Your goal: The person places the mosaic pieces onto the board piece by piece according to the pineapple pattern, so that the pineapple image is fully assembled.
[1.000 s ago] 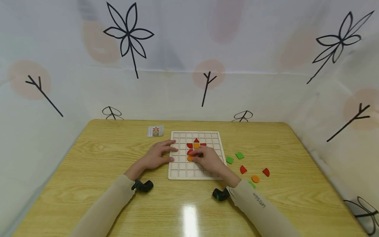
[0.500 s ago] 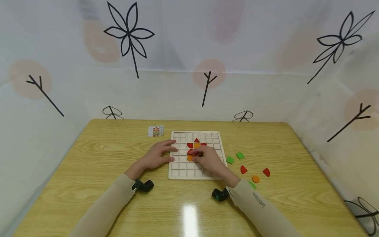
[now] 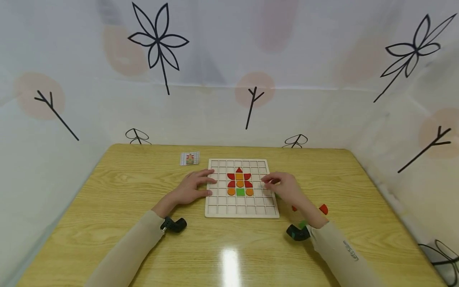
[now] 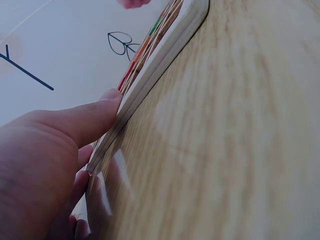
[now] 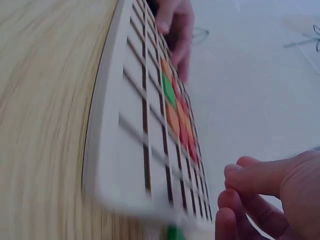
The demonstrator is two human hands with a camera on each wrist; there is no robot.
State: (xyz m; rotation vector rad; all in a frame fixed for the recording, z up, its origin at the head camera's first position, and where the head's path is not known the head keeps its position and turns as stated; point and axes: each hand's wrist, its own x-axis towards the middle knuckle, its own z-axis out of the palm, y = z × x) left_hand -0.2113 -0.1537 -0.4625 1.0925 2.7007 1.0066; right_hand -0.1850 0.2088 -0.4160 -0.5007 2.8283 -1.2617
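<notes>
My left hand (image 3: 193, 186) rests along the left edge of the pale grid board (image 3: 218, 209), with fingers spread and straight. In the left wrist view its thumb (image 4: 92, 117) touches the board's rim. My right hand (image 3: 283, 187) hovers over the board's right edge, fingers loosely bent. No piece shows between its fingers in the right wrist view. On the board lie a red triangle (image 3: 239, 170), an orange square (image 3: 239, 176), several red quarter circles (image 3: 231, 184), orange discs (image 3: 231, 192) and a green square (image 3: 240, 192).
A small pattern card (image 3: 189, 158) lies beyond my left hand. Right of the board, a loose red piece (image 3: 324, 209) shows. A second red piece (image 3: 294, 208) and a green piece (image 3: 302, 224) are partly hidden by my right arm.
My right hand has lifted off the middle of the board and moved right, uncovering the pieces there. It now hides some loose pieces. My left hand stays put.
</notes>
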